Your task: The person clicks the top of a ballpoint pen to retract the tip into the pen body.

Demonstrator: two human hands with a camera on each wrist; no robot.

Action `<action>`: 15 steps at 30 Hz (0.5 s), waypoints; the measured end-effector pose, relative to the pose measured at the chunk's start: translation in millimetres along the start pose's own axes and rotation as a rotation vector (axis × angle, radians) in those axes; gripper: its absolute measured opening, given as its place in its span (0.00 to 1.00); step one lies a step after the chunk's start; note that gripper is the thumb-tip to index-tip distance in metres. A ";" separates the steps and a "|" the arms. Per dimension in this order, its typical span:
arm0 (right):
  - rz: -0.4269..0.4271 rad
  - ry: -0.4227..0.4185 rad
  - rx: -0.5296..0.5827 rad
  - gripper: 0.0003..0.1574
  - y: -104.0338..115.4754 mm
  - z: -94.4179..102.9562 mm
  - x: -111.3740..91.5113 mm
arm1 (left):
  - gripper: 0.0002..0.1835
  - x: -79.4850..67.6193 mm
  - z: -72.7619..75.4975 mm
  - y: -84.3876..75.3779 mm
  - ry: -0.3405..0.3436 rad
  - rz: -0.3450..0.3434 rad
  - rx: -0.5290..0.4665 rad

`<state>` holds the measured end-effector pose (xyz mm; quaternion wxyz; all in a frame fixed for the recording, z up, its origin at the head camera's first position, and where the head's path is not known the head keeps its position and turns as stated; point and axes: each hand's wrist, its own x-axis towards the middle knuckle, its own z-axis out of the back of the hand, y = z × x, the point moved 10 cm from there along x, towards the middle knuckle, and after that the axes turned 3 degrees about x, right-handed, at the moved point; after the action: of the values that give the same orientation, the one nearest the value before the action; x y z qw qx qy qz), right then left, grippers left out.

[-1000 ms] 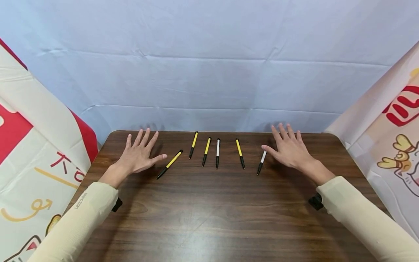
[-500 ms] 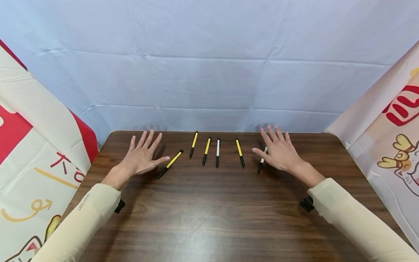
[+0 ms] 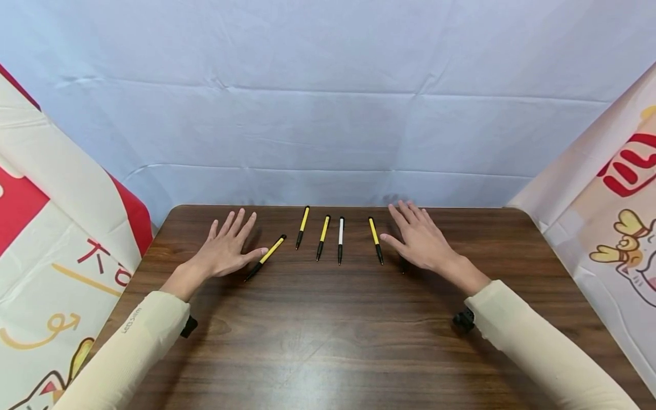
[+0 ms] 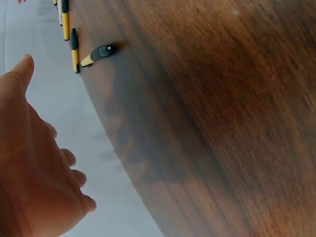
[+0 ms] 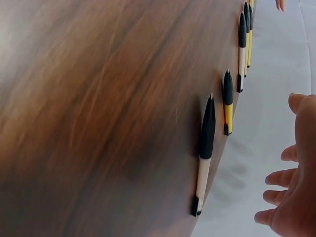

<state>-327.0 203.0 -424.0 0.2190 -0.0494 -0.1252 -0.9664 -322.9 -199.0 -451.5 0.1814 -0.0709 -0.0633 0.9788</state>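
Note:
My left hand point(image 3: 221, 253) hovers over the left of the table, fingers spread and straight. In the head view its thumb overlaps a slanted yellow-and-black pen point(image 3: 271, 249), but the left wrist view shows hand and pen apart. My right hand point(image 3: 424, 244), fingers also extended, hovers above a white-and-black pen point(image 5: 203, 168); the head view hides nearly all of that pen but its tip. Just left of the right thumb lies a yellow pen point(image 3: 376, 239). Between the hands are another white pen point(image 3: 341, 239) and two yellow pens, one inner point(image 3: 323, 236) and one farther left point(image 3: 303, 228).
The pens lie along the far side of the brown wooden table point(image 3: 307, 330). Behind it hangs a pale cloth point(image 3: 328, 131). Printed cloths stand at the left point(image 3: 77, 228) and right point(image 3: 620, 228). Black straps or devices show under both cuffs.
My right hand has moved left, from beside the rightmost white pen to above it, covering it in the head view. My left hand has shifted slightly right and nearer. The pens have stayed put.

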 end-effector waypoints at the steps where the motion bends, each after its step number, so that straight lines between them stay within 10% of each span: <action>1: 0.010 -0.001 0.001 0.52 2.1 -1.0 0.8 | 0.53 -0.3 0.5 -0.8 -0.001 -0.002 -0.009; 15: 0.105 -0.026 0.084 0.49 38.8 -8.4 14.4 | 0.53 -4.0 -2.8 -8.3 0.049 -0.018 -0.202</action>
<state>-323.4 161.0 -421.4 0.2697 -0.0591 -0.1654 -0.9468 -315.9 -192.4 -452.5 0.1839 -0.1120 -0.1579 0.9637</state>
